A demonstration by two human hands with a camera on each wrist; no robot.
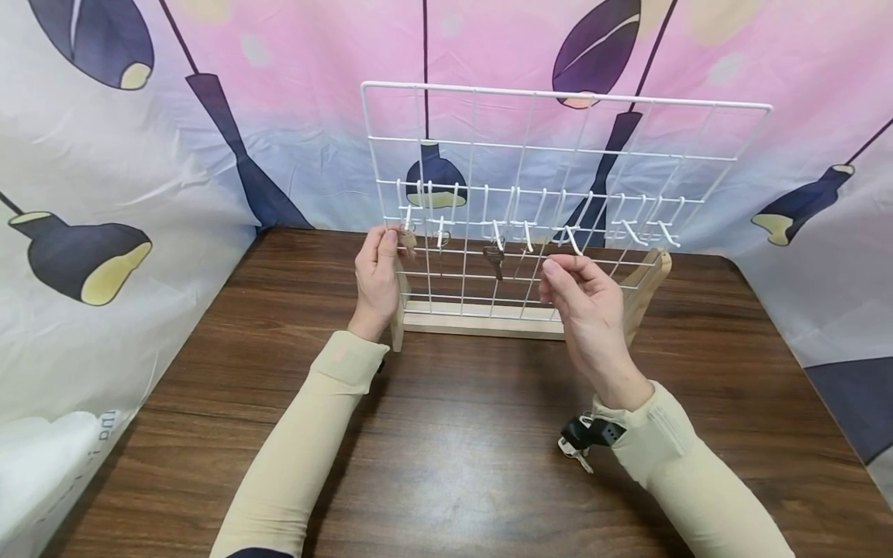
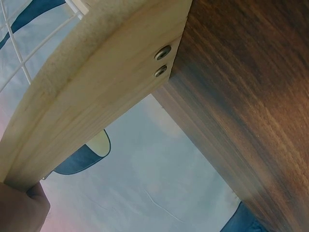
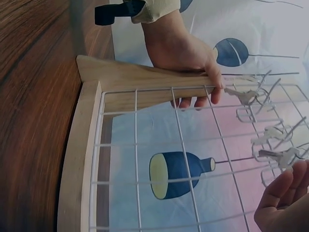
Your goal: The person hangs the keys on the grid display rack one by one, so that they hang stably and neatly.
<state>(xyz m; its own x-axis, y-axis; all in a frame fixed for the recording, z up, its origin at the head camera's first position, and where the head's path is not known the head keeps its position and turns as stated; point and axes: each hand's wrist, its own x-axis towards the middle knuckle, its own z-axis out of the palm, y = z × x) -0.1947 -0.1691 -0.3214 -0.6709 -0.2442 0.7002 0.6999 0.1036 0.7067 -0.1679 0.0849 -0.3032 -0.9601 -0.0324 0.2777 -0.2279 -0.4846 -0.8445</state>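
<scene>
A white wire grid rack (image 1: pixel 463 287) stands upright in a pale wooden base (image 1: pixel 481 324), with a row of white hooks along it. My left hand (image 1: pixel 377 271) grips its left side, the thumb in front and the fingers behind the wooden upright (image 2: pixel 106 72). Beside that thumb, a key (image 1: pixel 408 240) hangs from the leftmost hook. Farther along, a dark key (image 1: pixel 494 260) hangs from a middle hook. Before the right half of the grid is my right hand (image 1: pixel 589 310), thumb and fingertips close together near the hanging keys (image 3: pixel 280 155); I cannot tell whether it holds anything.
A bunch of keys with a black fob (image 1: pixel 576 442) lies on the dark wooden table (image 1: pixel 446 449), below my right wrist. More hooks (image 1: pixel 631 231) stick out at the right end of the grid. A lamp-patterned cloth (image 1: pixel 307 93) hangs behind and around the table.
</scene>
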